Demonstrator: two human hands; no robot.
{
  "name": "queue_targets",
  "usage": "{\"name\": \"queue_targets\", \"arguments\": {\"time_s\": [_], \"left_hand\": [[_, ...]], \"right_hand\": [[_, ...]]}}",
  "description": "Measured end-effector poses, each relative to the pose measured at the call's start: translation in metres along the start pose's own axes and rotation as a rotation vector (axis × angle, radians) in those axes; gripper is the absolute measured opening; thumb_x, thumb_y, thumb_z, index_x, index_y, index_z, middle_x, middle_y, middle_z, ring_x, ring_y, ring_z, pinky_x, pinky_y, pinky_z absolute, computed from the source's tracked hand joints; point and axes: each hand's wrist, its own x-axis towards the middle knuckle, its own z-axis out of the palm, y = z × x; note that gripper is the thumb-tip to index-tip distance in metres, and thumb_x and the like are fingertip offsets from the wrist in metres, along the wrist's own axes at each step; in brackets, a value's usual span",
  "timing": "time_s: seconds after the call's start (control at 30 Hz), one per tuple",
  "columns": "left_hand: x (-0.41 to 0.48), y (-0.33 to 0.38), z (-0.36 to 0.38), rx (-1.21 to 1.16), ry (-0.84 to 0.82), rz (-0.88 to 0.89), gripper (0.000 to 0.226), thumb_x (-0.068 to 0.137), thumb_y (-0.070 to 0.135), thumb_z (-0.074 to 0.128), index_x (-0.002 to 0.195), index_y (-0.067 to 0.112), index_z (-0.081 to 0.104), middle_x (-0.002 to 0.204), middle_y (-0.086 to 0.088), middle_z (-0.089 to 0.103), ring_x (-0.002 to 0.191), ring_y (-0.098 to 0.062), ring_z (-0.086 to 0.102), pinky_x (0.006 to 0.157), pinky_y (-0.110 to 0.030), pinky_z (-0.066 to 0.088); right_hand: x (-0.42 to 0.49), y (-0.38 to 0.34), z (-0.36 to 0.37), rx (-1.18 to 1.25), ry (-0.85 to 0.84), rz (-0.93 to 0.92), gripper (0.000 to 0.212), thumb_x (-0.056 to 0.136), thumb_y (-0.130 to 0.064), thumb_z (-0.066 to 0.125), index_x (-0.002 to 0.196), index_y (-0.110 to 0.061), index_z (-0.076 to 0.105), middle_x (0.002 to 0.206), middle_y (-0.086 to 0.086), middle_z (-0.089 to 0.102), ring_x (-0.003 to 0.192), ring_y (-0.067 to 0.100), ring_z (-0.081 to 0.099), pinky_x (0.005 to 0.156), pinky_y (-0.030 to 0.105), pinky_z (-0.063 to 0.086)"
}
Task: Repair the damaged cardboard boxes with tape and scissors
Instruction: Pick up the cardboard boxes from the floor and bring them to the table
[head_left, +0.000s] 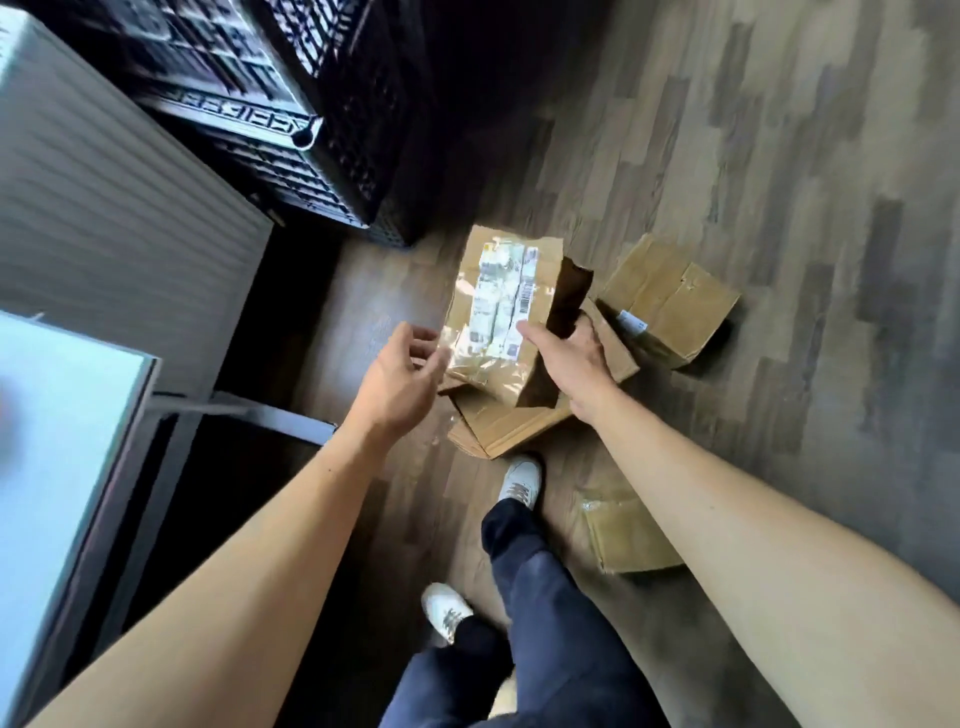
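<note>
The right hand (563, 358) grips a flattened cardboard box (506, 306) by its lower right edge, thumb across the labelled face and fingers curled round behind a dark torn opening, holding it up above the wood-plank floor (779, 156). The box carries a white shipping label (496, 301) under glossy clear film, and its long axis runs away from the person, tilted slightly to the right, so the held end is the near one and the free end points toward the black lattice crates (332, 130).

The left hand (400, 379) hovers just beside the box's lower left corner with fingers loosely spread, holding nothing; whether its fingertips touch the film there I cannot tell. It is the nearer hand to that free left edge, so the likely next move is for it to take that side and steady the box between both hands.

Below the held box lies more flattened cardboard (498, 426) on the floor, a closed box (670, 301) sits to the right, and another cardboard piece (623, 530) shows partly behind the right forearm. A white sneaker (522, 480) stands just near the flattened stack. Neither tape roll nor scissors is visible, so I judge the repair not yet begun
</note>
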Motion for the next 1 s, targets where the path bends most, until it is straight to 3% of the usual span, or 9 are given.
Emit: {"name": "queue_targets", "arguments": {"time_s": [0.13, 0.23, 0.43, 0.53, 0.63, 0.7, 0.77, 0.87, 1.0], "left_hand": [[-0.048, -0.012, -0.031, -0.063, 0.153, 0.008, 0.029, 0.097, 0.041, 0.058, 0.117, 0.021, 0.056, 0.1, 0.005, 0.064, 0.086, -0.005, 0.063, 0.065, -0.013, 0.046], [-0.097, -0.026, -0.057, -0.109, 0.301, 0.043, 0.032, 0.096, 0.036, 0.06, 0.12, 0.015, 0.057, 0.109, -0.001, 0.062, 0.085, 0.0, 0.058, 0.062, -0.001, 0.041], [-0.189, -0.066, -0.114, -0.271, 0.387, 0.018, 0.049, 0.093, 0.053, 0.058, 0.127, 0.018, 0.055, 0.123, -0.001, 0.061, 0.107, -0.011, 0.06, 0.092, -0.028, 0.052], [-0.231, -0.071, -0.137, -0.354, 0.39, 0.016, 0.045, 0.097, 0.053, 0.052, 0.125, 0.019, 0.057, 0.118, 0.003, 0.065, 0.1, -0.005, 0.062, 0.077, -0.016, 0.047], [-0.265, -0.072, -0.157, -0.545, 0.358, 0.034, 0.037, 0.097, 0.057, 0.047, 0.107, 0.025, 0.063, 0.105, 0.007, 0.071, 0.089, -0.003, 0.067, 0.073, -0.02, 0.046], [-0.285, -0.073, -0.169, -0.671, 0.312, 0.003, 0.041, 0.094, 0.062, 0.049, 0.114, 0.03, 0.064, 0.106, 0.013, 0.073, 0.095, -0.003, 0.069, 0.073, -0.023, 0.048], [-0.298, -0.078, -0.181, -0.8, 0.324, -0.056, 0.049, 0.088, 0.066, 0.056, 0.124, 0.033, 0.063, 0.108, 0.013, 0.074, 0.102, -0.008, 0.069, 0.085, -0.031, 0.052], [-0.314, -0.087, -0.2, -1.056, 0.365, -0.125, 0.045, 0.086, 0.059, 0.059, 0.112, 0.025, 0.07, 0.106, 0.007, 0.075, 0.102, -0.013, 0.069, 0.091, -0.035, 0.052], [-0.329, -0.098, -0.223, -1.204, 0.405, -0.188, 0.037, 0.081, 0.058, 0.046, 0.094, 0.03, 0.067, 0.097, 0.004, 0.072, 0.094, -0.016, 0.064, 0.08, -0.032, 0.049]], "right_hand": [[-0.048, -0.011, 0.022, 0.145, -0.149, 0.14, 0.089, 0.06, -0.064, 0.075, 0.131, -0.017, 0.049, 0.129, 0.005, 0.061, 0.117, 0.023, 0.059, 0.106, 0.044, 0.045], [-0.091, -0.006, 0.039, 0.221, -0.25, 0.102, 0.057, 0.074, -0.056, 0.068, 0.116, -0.018, 0.065, 0.111, 0.008, 0.073, 0.1, 0.023, 0.068, 0.095, 0.039, 0.051], [-0.184, -0.006, 0.088, 0.189, -0.342, 0.02, 0.077, 0.061, -0.062, 0.066, 0.125, -0.019, 0.065, 0.125, 0.017, 0.067, 0.103, 0.032, 0.069, 0.091, 0.044, 0.052], [-0.224, -0.015, 0.114, 0.132, -0.387, -0.048, 0.061, 0.078, -0.058, 0.059, 0.122, -0.017, 0.069, 0.114, 0.012, 0.073, 0.097, 0.029, 0.069, 0.086, 0.039, 0.054], [-0.255, -0.022, 0.139, 0.067, -0.461, -0.096, 0.06, 0.077, -0.06, 0.057, 0.115, -0.016, 0.073, 0.1, 0.009, 0.072, 0.088, 0.03, 0.067, 0.078, 0.039, 0.055], [-0.275, -0.03, 0.153, -0.003, -0.504, -0.155, 0.055, 0.084, -0.06, 0.054, 0.111, -0.016, 0.073, 0.09, 0.006, 0.07, 0.076, 0.023, 0.064, 0.064, 0.03, 0.052], [-0.291, -0.037, 0.167, -0.054, -0.546, -0.208, 0.067, 0.08, -0.074, 0.057, 0.122, -0.022, 0.067, 0.099, 0.001, 0.073, 0.081, 0.019, 0.069, 0.065, 0.03, 0.055], [-0.305, -0.051, 0.186, -0.026, -0.592, -0.272, 0.102, 0.06, -0.09, 0.064, 0.14, -0.03, 0.042, 0.124, 0.0, 0.068, 0.104, 0.021, 0.07, 0.08, 0.044, 0.061], [-0.313, -0.076, 0.205, -0.064, -0.575, -0.45, 0.051, 0.089, -0.063, 0.06, 0.121, -0.026, 0.043, 0.122, -0.001, 0.06, 0.102, 0.012, 0.06, 0.07, 0.032, 0.051]]}}
